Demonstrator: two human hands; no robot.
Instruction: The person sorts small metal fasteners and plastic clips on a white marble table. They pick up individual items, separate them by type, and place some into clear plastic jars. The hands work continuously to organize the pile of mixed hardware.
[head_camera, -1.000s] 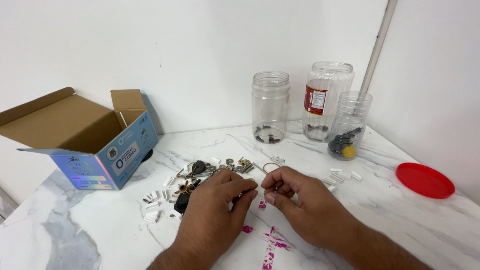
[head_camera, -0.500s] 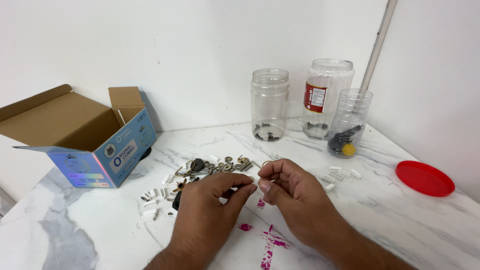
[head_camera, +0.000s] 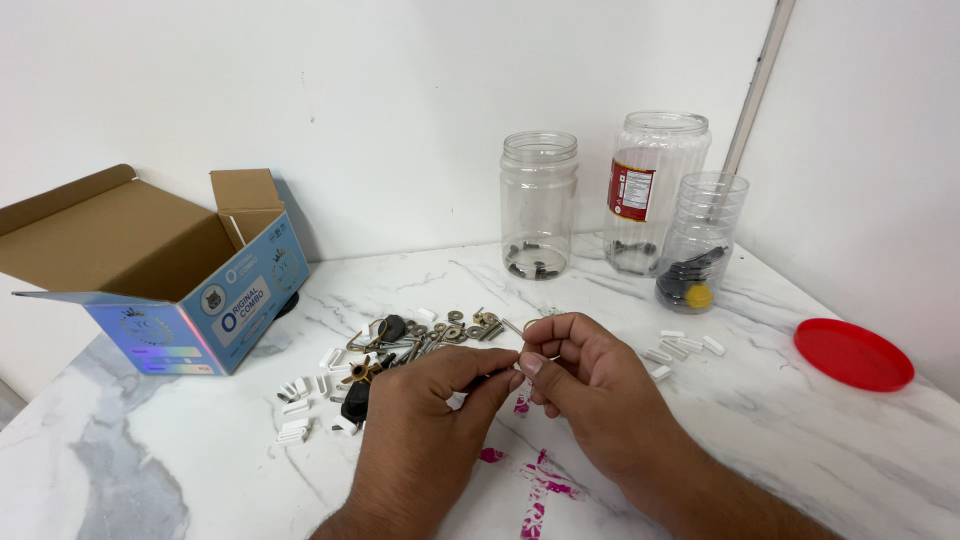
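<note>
both hands (head_camera: 520, 385) pinching one small metal piece (head_camera: 517, 352) (fingertips touching) — above hardware pile (head_camera: 420, 335)

Open cardboard box (head_camera: 150, 270) at left, 3 clear jars (head_camera: 538, 205) by wall, red lid (head_camera: 852, 354) at right.

White grey-veined marble table (head_camera: 860, 450), pink stains (head_camera: 540, 485), red lid (head_camera: 853, 354), blue-sided brown box (head_camera: 150, 270).
</note>
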